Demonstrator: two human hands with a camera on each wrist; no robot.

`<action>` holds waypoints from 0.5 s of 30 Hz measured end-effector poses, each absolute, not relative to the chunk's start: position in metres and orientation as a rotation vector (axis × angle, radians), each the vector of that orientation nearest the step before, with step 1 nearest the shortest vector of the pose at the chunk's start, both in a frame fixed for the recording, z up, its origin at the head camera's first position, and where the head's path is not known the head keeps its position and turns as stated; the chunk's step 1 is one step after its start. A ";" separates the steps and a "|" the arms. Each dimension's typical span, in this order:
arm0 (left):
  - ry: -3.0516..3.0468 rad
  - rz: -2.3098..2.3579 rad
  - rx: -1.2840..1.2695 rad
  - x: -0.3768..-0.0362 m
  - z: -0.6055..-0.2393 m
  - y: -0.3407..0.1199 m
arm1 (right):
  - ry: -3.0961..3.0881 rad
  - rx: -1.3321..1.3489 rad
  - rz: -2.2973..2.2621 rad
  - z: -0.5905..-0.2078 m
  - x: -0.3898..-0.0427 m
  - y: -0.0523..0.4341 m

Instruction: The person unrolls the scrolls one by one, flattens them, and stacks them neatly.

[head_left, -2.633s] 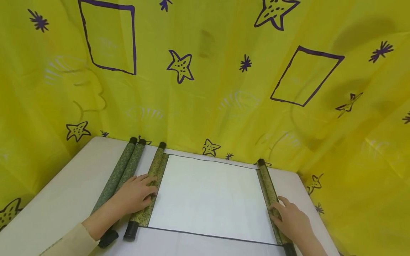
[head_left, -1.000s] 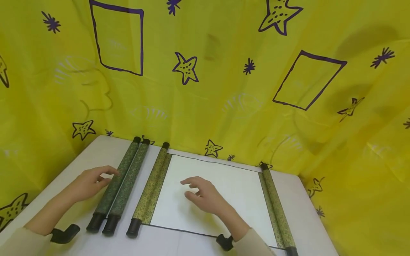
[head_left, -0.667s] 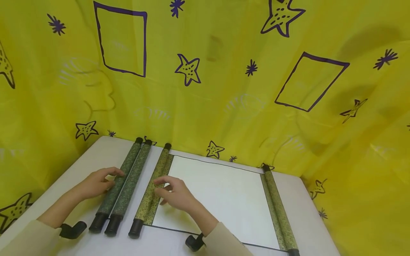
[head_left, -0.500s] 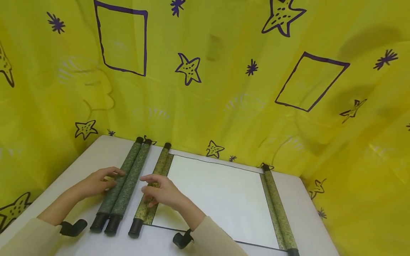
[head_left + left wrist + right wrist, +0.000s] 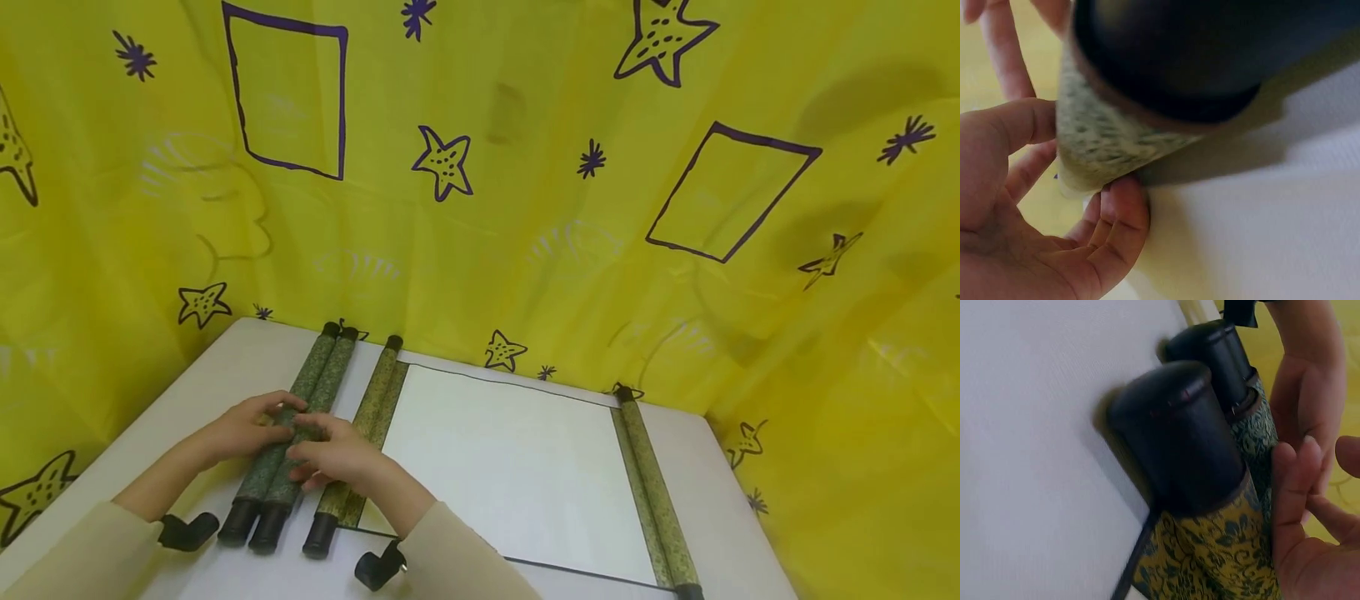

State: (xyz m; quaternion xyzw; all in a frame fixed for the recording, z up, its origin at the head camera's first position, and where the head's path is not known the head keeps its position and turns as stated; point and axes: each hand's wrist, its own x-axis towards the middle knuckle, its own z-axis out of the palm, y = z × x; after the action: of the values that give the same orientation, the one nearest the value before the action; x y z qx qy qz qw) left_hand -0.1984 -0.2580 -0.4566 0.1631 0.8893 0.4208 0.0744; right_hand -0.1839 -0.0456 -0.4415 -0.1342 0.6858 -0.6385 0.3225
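**Work shifted toward the left edge**

Along the left part of the worktop (image 5: 217, 367), a pair of green-patterned rolls is laid side by side, running from the back edge toward the near side. The left green roll (image 5: 260, 477) is touched by the left hand (image 5: 243, 429), whose fingers and thumb are bent about it; whether it is firmly pinched cannot be told, as the left wrist view is blurred.

The right green roll (image 5: 331, 379) is reached by the right hand (image 5: 345, 454), held over its middle with fingers loose and thumb apart; nothing is seen to be pinched. A second ago, this hand was held over the white sheet; it has since been brought leftward across the left yellow roll (image 5: 372, 400), so that both hands are now gathered at the green pair. By this, it may be judged, handling has been passed from the yellow scroll to the green rolls.

Between the left yellow roll and the right yellow roll (image 5: 659, 492), the white sheet (image 5: 510, 475) is spread flat across the middle of the worktop. It has been left in place, gripped by neither hand, with the right yellow roll set near the right edge and well apart from both hands.
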 end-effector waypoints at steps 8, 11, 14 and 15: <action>2.318 1.476 0.321 -0.198 -0.439 -0.258 | 1.909 -0.314 -1.765 -0.431 -0.180 -0.039; 2.221 1.560 0.282 -0.189 -0.429 -0.254 | 1.985 -0.352 -1.787 -0.427 -0.178 -0.032; 2.225 1.595 0.308 -0.180 -0.421 -0.242 | 1.973 -0.365 -1.857 -0.427 -0.176 -0.024; 2.240 1.610 0.327 -0.177 -0.419 -0.237 | 1.962 -0.373 -1.882 -0.427 -0.175 -0.020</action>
State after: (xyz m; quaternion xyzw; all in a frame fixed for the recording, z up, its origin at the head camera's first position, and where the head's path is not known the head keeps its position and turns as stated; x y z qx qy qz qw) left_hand -0.1770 -0.2366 -0.4190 0.1157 0.7932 0.5699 0.1808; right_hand -0.1754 -0.0202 -0.4274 -0.1333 0.7009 -0.6723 0.1975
